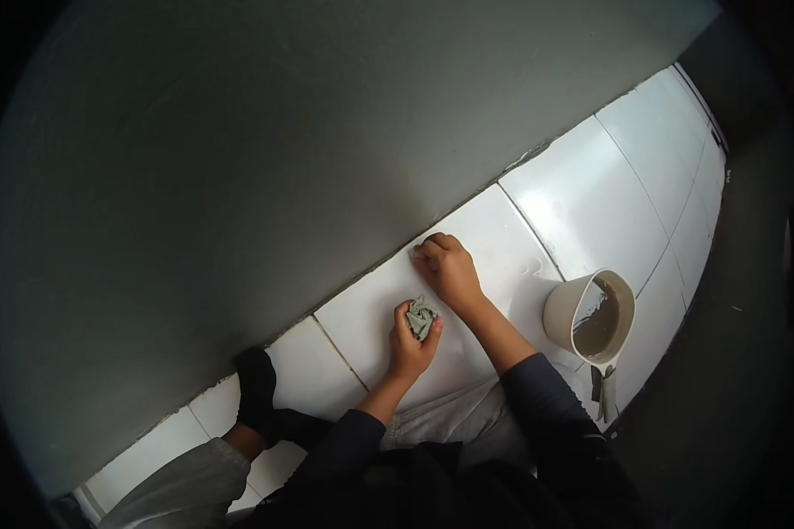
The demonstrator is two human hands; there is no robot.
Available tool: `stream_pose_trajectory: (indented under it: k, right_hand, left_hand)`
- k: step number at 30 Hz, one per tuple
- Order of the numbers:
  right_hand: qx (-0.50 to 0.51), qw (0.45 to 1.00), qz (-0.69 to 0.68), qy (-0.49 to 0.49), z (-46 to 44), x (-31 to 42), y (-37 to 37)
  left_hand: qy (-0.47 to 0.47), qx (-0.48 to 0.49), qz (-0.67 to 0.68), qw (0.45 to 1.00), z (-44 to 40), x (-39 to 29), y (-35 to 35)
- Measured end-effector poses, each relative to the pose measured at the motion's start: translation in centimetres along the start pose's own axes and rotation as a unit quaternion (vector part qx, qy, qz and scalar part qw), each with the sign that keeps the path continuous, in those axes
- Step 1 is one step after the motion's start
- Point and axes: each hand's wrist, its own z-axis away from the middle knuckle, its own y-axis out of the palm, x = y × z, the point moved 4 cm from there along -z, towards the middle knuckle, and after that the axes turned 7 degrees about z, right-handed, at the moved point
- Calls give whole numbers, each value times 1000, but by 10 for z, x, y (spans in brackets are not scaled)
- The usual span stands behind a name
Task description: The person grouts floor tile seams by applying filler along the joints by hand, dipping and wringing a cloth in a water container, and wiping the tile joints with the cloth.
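My left hand (408, 349) is closed around a crumpled grey-green cloth (422, 318), held above the white tiles. Farther forward, my right hand (451, 271) has its fingers bent down at the tile edge beside the grey wall. A small greyish bit (416, 253) shows at those fingertips, too little of it visible to name. To the right of my right forearm stands a cream plastic dipper (563, 310) holding cloudy brownish water. Its handle points toward me, with a grey cloth (608, 397) hanging by it.
A dark grey wall (238, 194) rises along the far side of the white tiled ledge (582, 189). Dark grout lines divide the tiles. My foot in a black sock (256, 388) rests at the left against the wall. Beyond the ledge's right edge lies a darker surface (723, 388).
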Motion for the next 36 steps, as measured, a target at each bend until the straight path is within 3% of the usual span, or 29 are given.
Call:
stream_pose_trajectory:
  k: [4,6,10,14,16,20,26,30,36]
  right_hand:
    - [-56,988,6,141,-14,-48,-23]
    - [-79,988,37,131,-11,-47,-20]
    - [-7,1000,18,-18,-1,7,6]
    - [-69,991,-5,118,-15,-46,-17]
    - [-76,986,55,139,-17,-51,-25]
    - [-29,999,33,21,-7,-10,-1]
    - [-107,984,27,138,-20,-54,-21]
    - [-13,998,38,46,-12,-18,-4]
    - [-115,977,24,179,-23,-71,-33]
  left_hand:
    - [2,0,-26,1000,0,-2,-3]
    - [-5,-2,-16,1000,-1,-2,-1]
    - [-25,14,-4,1000,1,1,1]
    - [-33,11,-7,999,0,0,-4]
    - [-18,13,-22,1000,0,-3,-2]
    - [-36,11,18,999,1,2,-1]
    - [-18,10,-25,999,-1,-6,-1]
    - [-15,20,-20,999,0,-1,-1]
    - [-13,23,-31,999,0,-1,-1]
